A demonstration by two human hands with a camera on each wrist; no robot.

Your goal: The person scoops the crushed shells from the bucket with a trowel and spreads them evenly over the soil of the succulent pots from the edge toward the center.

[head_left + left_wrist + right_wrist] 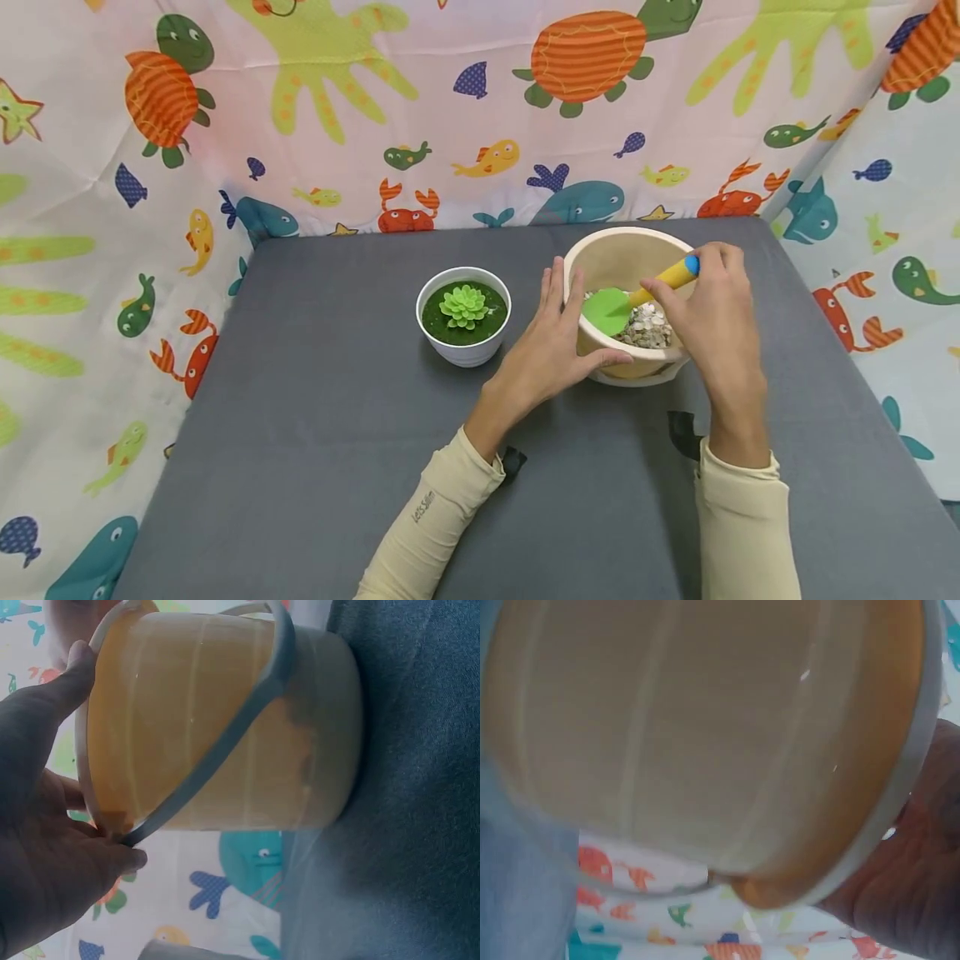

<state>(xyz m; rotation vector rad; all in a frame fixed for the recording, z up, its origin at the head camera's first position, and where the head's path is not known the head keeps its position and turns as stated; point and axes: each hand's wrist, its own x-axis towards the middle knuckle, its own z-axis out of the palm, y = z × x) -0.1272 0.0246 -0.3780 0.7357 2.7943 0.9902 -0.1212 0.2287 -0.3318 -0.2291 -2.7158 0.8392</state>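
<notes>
A cream bucket (622, 250) stands at the right of the table, with pale pebbles or shell bits (649, 327) inside. My left hand (546, 350) holds its rim, thumb at the front and fingers along the left side. In the left wrist view, the bucket's curved carrying handle (210, 759) hangs down across its wall. My right hand (716, 321) grips a toy shovel by its yellow, blue-tipped handle. The green shovel blade (606, 312) points down into the bucket, above the pebbles. In the right wrist view the bucket wall (697, 735) hides the shovel.
Left of the bucket stands a white pot (467, 354) with a green succulent (463, 307). The grey table (322, 400) is bordered at the back and sides by a curtain (330, 183) with sea animals.
</notes>
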